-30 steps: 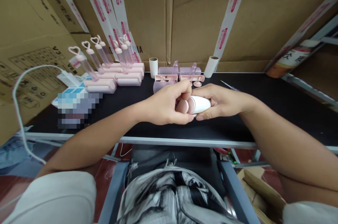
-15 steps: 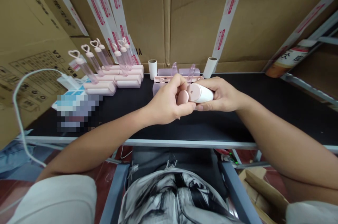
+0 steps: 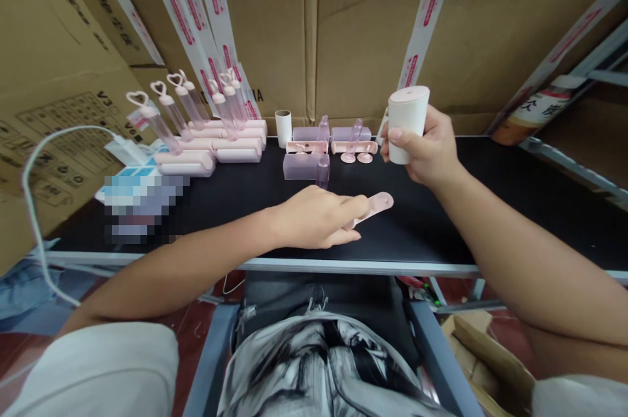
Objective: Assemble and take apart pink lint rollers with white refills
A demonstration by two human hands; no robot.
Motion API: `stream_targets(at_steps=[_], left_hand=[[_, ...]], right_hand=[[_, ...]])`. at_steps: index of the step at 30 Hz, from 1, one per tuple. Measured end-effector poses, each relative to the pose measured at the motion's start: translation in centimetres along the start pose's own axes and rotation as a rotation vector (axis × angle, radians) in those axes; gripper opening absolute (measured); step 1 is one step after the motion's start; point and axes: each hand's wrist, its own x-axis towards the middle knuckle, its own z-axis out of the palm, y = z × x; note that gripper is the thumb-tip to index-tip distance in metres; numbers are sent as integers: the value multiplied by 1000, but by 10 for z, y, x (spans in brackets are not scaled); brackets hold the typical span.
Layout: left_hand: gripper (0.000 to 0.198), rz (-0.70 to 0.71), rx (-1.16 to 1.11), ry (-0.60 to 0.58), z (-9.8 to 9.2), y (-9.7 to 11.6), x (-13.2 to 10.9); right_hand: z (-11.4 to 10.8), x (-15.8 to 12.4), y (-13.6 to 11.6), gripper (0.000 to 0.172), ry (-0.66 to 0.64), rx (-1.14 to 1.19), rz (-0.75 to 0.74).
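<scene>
My left hand (image 3: 321,215) is low over the black tabletop, its fingers closed on one end of a flat pink strip with a rounded tip (image 3: 381,203). The strip's other end is hidden under the fingers. Higher up on the right, my right hand (image 3: 434,142) grips a white cup-like cylinder (image 3: 408,119) with a pink top, held upright. A second white tube (image 3: 383,124) is mostly hidden behind that cylinder. Between and beyond the hands are translucent purple cases (image 3: 305,167), pink strips (image 3: 354,147) and small pink discs (image 3: 364,158).
At the left stand several pink cases with clear tubes and heart-shaped loops (image 3: 209,152). A white tube (image 3: 283,128) stands behind the purple cases. A charger with a white cable (image 3: 128,152) lies left, a bottle (image 3: 540,109) leans right, and cardboard (image 3: 353,31) walls the back.
My hands have moved apart. The right lifted the white cylinder up and away; the left came down towards the tabletop with the pink strip, uncovering the purple cases and discs.
</scene>
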Motion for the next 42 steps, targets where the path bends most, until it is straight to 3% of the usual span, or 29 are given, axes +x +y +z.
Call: stream_targets(at_steps=[3, 6, 9, 13, 16, 24, 35, 42], left_hand=[[16, 35, -59, 143, -26, -9, -9], [18, -26, -74, 528, -55, -30, -17], [27, -178, -9, 715, -67, -57, -21], [27, -282, -8, 643, -60, -86, -20], [27, -323, -33, 592, -52, -96, -19], [23, -335, -92, 491, -31, -97, -27], [9, -295, 2, 288, 11, -110, -51], [8, -257, 141, 252, 18, -109, -45]], right_hand=[[-3, 2, 2, 53, 24, -29, -17], [-4, 3, 2, 53, 53, -31, -36], [1, 0, -2, 51, 26, 64, 4], [13, -8, -9, 55, -98, 250, 134], [22, -14, -10, 60, -174, 313, 241], [27, -12, 4, 51, -225, 377, 442], [34, -19, 13, 57, -323, 421, 728], [42, -23, 20, 39, -271, 405, 806]])
